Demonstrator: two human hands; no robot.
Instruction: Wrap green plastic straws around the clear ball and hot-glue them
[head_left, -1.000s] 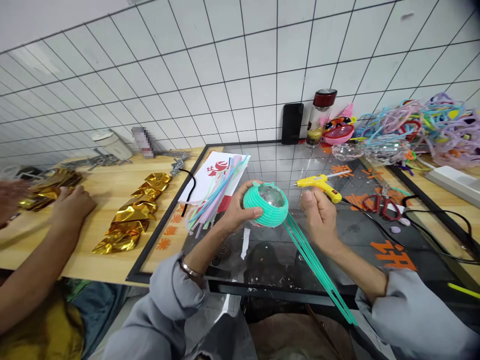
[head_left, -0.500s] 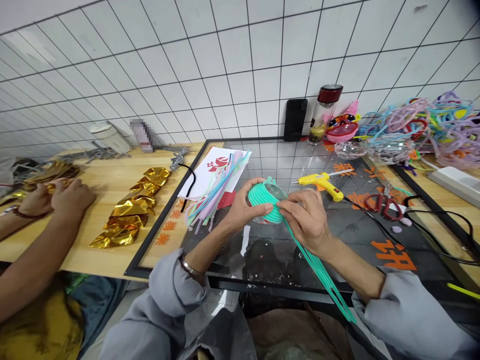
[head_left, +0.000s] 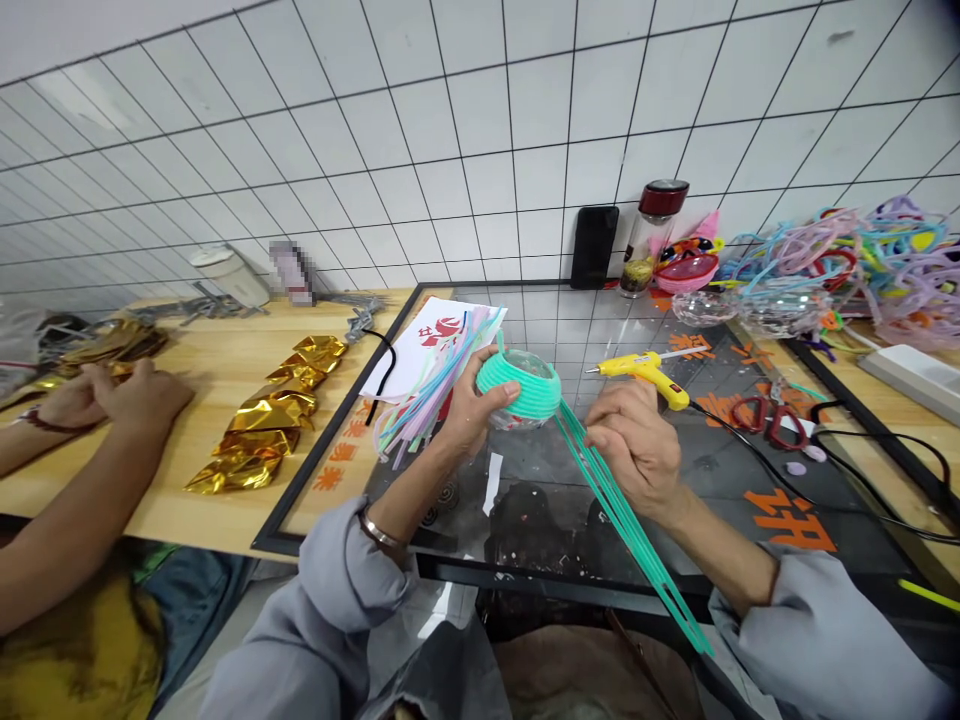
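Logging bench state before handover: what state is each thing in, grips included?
Left grip: closed on the teal-wrapped piece
Teal-wrapped piece: held, clear part showing at top
Teal strands: unwound, trailing from the piece
Right grip: curled beside the strands; hold unclear
Glue gun: lying down, unheld; power unclear
Scissors: lying down; blades unclear
Phone: propped upright
Bottle: upright, lidded
Gold foil: creased, lying down
Power strip: on or off unclear

Backed by a white-tiled wall (head_left: 465, 180) with dark grout lines. Furnished with a pale wood-grain table (head_left: 217, 350). Lit brightly.
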